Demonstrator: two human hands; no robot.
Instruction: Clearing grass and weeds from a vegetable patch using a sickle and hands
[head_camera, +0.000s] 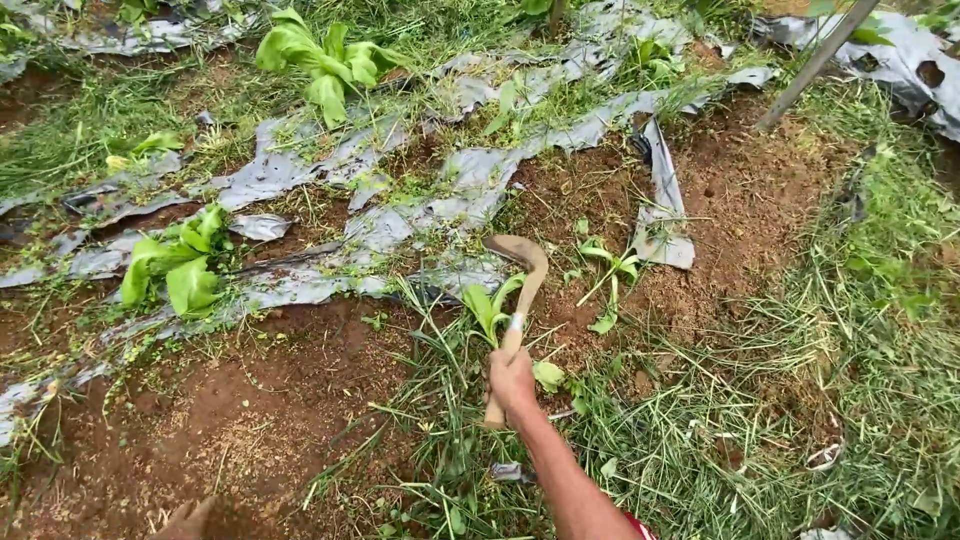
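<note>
My right hand (512, 380) grips the wooden handle of a sickle (520, 285), whose curved, soil-coloured blade arcs up and left over the garden bed. The blade tip hangs above torn grey plastic mulch (400, 225). Just left of the handle stands a small green seedling (487, 305), and another small plant (607, 270) grows to the right. Long cut grass lies around my forearm. My left hand is out of sight.
Leafy green plants grow at the upper middle (325, 60) and at the left (180, 265). Bare brown soil (230, 410) fills the lower left. Thick grass (830, 380) covers the right. A slanted pole (815, 65) stands at the top right.
</note>
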